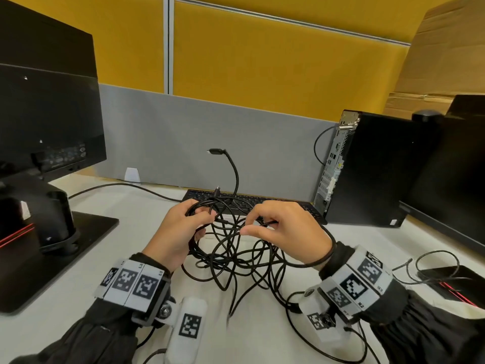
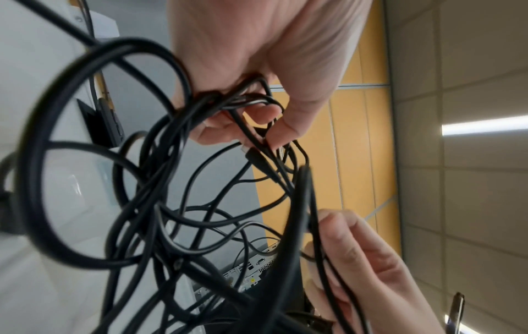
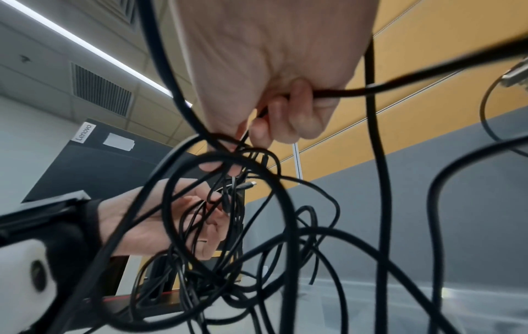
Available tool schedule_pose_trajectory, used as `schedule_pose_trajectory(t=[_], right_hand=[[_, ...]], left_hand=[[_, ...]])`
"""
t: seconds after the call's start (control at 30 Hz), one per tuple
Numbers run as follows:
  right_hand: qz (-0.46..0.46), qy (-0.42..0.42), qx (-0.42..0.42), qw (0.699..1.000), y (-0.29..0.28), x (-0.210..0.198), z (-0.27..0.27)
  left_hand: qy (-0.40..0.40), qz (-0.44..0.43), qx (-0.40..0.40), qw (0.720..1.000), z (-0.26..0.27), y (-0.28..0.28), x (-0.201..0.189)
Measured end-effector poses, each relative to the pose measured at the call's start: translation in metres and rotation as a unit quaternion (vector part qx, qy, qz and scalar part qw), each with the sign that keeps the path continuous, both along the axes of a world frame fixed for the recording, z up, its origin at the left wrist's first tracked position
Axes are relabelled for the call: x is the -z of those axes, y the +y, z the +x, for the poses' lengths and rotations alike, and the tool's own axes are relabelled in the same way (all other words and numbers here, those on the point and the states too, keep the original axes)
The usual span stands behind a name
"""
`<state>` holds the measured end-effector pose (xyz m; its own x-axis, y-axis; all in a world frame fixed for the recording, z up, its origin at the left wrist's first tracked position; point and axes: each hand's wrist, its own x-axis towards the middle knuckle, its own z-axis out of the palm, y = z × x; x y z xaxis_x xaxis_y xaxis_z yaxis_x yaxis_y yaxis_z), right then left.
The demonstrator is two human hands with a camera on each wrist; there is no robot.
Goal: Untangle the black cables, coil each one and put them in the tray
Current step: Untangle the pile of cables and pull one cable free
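A tangle of black cables (image 1: 236, 256) hangs above the white desk between my two hands. My left hand (image 1: 181, 232) grips a bundle of coiled loops, its fingers curled round them (image 2: 243, 106). My right hand (image 1: 283, 229) pinches a single strand (image 1: 262, 223) between thumb and forefinger, and its other fingers curl round that cable (image 3: 328, 92). One plug end (image 1: 216, 151) sticks up above the tangle; a smaller plug (image 1: 217, 191) stands beside it. Loose strands trail down onto the desk. No tray shows in any view.
A black keyboard (image 1: 262, 203) lies just behind the hands. A monitor on its stand (image 1: 49, 122) fills the left side; a black computer tower (image 1: 372, 166) stands at the right. A dark device with thin wires (image 1: 451, 282) lies at the right. A grey partition (image 1: 183, 132) backs the desk.
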<state>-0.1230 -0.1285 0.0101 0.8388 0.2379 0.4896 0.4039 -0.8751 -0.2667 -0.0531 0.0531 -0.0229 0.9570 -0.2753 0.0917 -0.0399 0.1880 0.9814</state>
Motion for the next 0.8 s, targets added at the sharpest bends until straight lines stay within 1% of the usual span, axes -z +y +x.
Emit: schedule_pose_trajectory(t=[0.17,0.3,0.37,0.5,0.67,0.73,0.77,0.8], right_hand=[[0.018,0.031,-0.005,0.999,-0.001,-0.003,0.002],[0.093,0.08,-0.032,0.992,-0.005,-0.008,0.001],[0.111,0.104,-0.04,0.988,-0.007,-0.011,0.0],[0.094,0.157,-0.051,0.982,-0.008,-0.019,0.0],[0.07,0.205,-0.049,0.975,-0.016,-0.024,0.003],[0.077,0.197,-0.041,0.977,-0.018,-0.024,0.002],[0.096,0.168,-0.027,0.981,-0.019,-0.024,0.002],[0.121,0.119,-0.005,0.985,-0.022,-0.023,0.004]], left_hand=[[0.041,-0.039,0.003,0.998,0.0,0.001,-0.002],[0.05,-0.047,0.014,0.998,0.002,0.003,-0.002],[0.058,-0.054,0.02,0.997,0.003,0.003,-0.001],[0.074,-0.061,0.043,0.994,0.004,0.001,0.002],[0.062,-0.064,0.082,0.993,0.003,0.003,0.002],[0.072,-0.089,0.092,0.989,0.004,0.004,0.003],[0.086,-0.114,0.099,0.985,0.006,0.004,0.003],[0.099,-0.139,0.101,0.98,0.007,0.005,0.003]])
